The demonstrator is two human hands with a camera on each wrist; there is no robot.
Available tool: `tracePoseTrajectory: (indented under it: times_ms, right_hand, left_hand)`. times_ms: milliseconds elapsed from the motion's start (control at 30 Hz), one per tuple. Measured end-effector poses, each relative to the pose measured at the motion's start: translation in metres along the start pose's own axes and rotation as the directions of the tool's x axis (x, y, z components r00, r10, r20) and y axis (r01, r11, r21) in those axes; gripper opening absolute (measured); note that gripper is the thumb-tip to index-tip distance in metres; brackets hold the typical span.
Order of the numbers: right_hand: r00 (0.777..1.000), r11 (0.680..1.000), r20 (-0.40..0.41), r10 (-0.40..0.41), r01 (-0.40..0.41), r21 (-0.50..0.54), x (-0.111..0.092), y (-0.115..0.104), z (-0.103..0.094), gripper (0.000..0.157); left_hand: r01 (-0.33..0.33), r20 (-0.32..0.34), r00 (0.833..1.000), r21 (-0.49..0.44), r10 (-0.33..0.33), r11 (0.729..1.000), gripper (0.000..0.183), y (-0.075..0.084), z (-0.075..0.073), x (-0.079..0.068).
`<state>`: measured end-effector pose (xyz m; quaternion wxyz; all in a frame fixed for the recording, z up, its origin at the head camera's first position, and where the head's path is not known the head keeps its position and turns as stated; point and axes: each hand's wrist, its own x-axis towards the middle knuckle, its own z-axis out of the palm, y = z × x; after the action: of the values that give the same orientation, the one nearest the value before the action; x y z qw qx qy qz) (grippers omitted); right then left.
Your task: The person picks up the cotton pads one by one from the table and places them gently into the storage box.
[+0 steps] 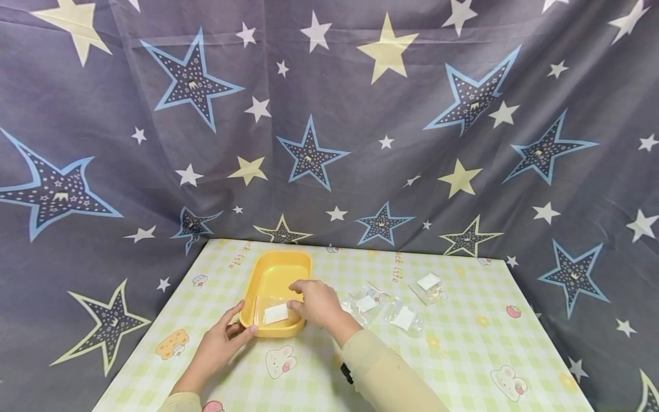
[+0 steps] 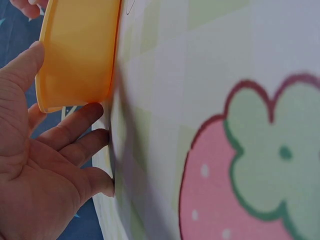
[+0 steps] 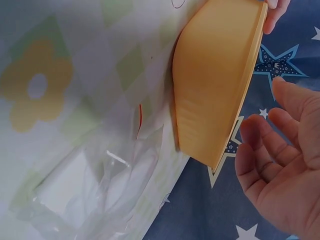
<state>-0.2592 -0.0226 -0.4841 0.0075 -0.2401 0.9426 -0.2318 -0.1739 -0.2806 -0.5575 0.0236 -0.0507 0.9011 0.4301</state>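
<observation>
A yellow plastic tray (image 1: pixel 283 256) with rounded corners stands on the table. My left hand (image 1: pixel 216 346) grips its near left corner, thumb at the front and fingers along the left side. In the left wrist view, the thumb of the left hand (image 2: pixel 45 165) meets the rim of the tray (image 2: pixel 80 55). A clear plastic bag with a white label (image 1: pixel 276 313) lies inside the tray at the near end. Above the tray's right side is my right hand (image 1: pixel 319 303), its fingers loosely bent and apart, with nothing between them in the right wrist view (image 3: pixel 285 155).
Right of the tray lie several more clear bags with white labels, among them one nearer bag (image 1: pixel 403 318) and one farther back (image 1: pixel 429 281). A green-checked cloth (image 1: pixel 381 372) covers the table. Behind it hangs a dark star-patterned curtain (image 1: pixel 350 97).
</observation>
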Motion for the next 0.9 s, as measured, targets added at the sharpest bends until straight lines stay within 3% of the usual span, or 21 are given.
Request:
tracePoseTrajectory:
  times_ms: [367,633,900]
  right_hand:
    - [0.998,0.998,-0.047,0.046,-0.045,0.035,-0.004,0.03,-0.013,0.046]
    - [0.993,0.997,-0.092,0.07,-0.067,0.038,-0.014,0.075,-0.034,0.05]
    - [0.977,0.987,-0.147,0.152,-0.157,-0.027,-0.034,0.13,-0.058,0.049]
  left_hand:
    - [-0.005,-0.009,1.0,-0.009,0.005,1.0,0.092,-0.003,-0.001,0.002]
    - [-0.005,-0.006,1.0,-0.008,0.005,1.0,0.093,-0.004,-0.001,0.001]
    - [0.0,-0.007,1.0,-0.015,0.0,1.0,0.092,-0.004,0.001,0.001]
